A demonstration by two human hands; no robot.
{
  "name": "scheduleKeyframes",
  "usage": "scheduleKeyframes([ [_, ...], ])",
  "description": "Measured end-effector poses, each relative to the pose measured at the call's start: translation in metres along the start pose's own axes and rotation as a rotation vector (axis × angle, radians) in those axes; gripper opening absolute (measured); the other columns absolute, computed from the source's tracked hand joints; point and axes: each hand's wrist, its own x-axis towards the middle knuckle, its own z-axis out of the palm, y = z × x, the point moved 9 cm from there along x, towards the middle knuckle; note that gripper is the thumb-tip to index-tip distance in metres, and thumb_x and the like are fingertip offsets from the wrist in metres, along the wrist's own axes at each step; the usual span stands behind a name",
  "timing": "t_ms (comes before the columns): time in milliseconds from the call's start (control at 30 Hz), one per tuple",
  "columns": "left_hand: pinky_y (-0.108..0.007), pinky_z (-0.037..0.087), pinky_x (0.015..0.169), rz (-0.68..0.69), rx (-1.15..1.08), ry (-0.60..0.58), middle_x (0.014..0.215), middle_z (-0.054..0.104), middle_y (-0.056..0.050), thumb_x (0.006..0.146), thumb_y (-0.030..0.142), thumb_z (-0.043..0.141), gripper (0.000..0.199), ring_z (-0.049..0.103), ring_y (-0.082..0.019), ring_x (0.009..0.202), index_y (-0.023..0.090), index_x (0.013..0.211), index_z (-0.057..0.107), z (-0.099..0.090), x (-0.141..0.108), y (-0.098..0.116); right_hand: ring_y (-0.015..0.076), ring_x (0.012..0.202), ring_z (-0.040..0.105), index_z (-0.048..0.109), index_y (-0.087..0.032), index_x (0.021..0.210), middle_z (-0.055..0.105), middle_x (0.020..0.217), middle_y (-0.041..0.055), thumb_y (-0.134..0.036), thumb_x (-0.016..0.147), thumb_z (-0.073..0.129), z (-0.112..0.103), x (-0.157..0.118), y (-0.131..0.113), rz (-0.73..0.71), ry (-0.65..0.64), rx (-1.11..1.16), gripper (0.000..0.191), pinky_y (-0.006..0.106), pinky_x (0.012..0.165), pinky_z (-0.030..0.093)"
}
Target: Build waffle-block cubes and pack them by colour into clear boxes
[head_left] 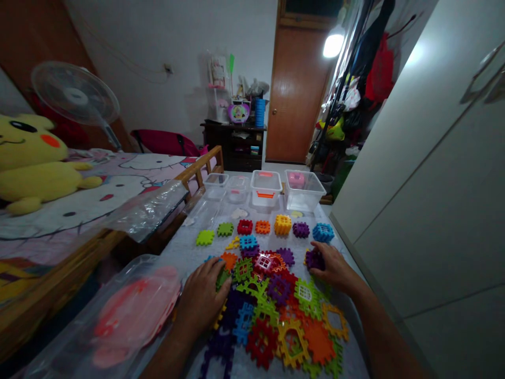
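Observation:
Many notched plastic pieces lie in a pile on the table, among them a dark red piece (262, 343), a yellow frame (292, 343) and a blue piece (243, 322). My left hand (203, 289) is at the pile's left side, its fingers curled round a green piece (223, 279). At the right side, my right hand (331, 266) has thumb and fingers round a purple piece (314, 260). Behind the pile runs a row of small stacks by colour, with a yellow stack (283, 225), a purple stack (301, 229) and a blue stack (323, 232).
Clear plastic boxes (266, 185) stand along the table's far edge. To the left lie a transparent lid and a pink lid (134, 310), beside a wooden bed rail (94, 250). A white cabinet (437, 200) rises close on the right.

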Motion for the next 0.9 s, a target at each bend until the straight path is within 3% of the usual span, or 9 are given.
scheduleKeyframes([
  [267,-0.046,0.039,0.108,-0.003,-0.015,0.001,0.133,0.058,-0.011,0.089,0.035,0.048,0.039,0.052,-0.027,0.124,0.017,0.122,0.061,0.001,0.000,-0.002,0.0310,0.123,0.050,0.047,-0.014,0.136,0.056,0.132,0.0161,-0.024,0.068,0.063,0.003,0.000,-0.006,-0.014,0.002,-0.010,0.071,0.045,0.106,0.036],
  [433,-0.046,0.040,0.106,0.008,-0.011,0.023,0.133,0.059,-0.011,0.090,0.035,0.046,0.039,0.053,-0.026,0.124,0.017,0.121,0.061,0.002,0.000,-0.003,0.0315,0.123,0.051,0.048,-0.017,0.136,0.056,0.132,0.0150,-0.026,0.071,0.061,-0.025,0.005,-0.020,-0.078,0.107,-0.035,0.067,0.046,0.104,0.038],
  [600,-0.045,0.039,0.107,0.001,-0.001,0.020,0.134,0.058,-0.010,0.090,0.036,0.046,0.040,0.052,-0.026,0.125,0.018,0.123,0.060,0.003,0.000,-0.003,0.0329,0.120,0.052,0.047,-0.012,0.136,0.057,0.132,0.0174,-0.025,0.072,0.061,-0.050,0.043,-0.029,-0.101,0.138,-0.160,0.066,0.046,0.101,0.039],
  [767,-0.045,0.038,0.108,-0.011,-0.015,0.011,0.135,0.058,-0.011,0.090,0.037,0.046,0.040,0.051,-0.025,0.126,0.018,0.124,0.059,0.004,-0.001,-0.005,0.0322,0.120,0.053,0.050,-0.012,0.134,0.058,0.133,0.0176,-0.021,0.071,0.064,-0.045,0.089,-0.030,-0.114,0.067,-0.195,0.065,0.043,0.101,0.039],
  [900,-0.045,0.038,0.109,-0.018,-0.015,0.025,0.134,0.058,-0.010,0.089,0.036,0.047,0.039,0.051,-0.025,0.126,0.020,0.122,0.061,0.004,-0.001,-0.006,0.0308,0.120,0.054,0.051,-0.017,0.134,0.060,0.132,0.0147,-0.021,0.070,0.066,-0.037,0.106,-0.029,-0.109,0.017,-0.209,0.067,0.041,0.100,0.040],
])
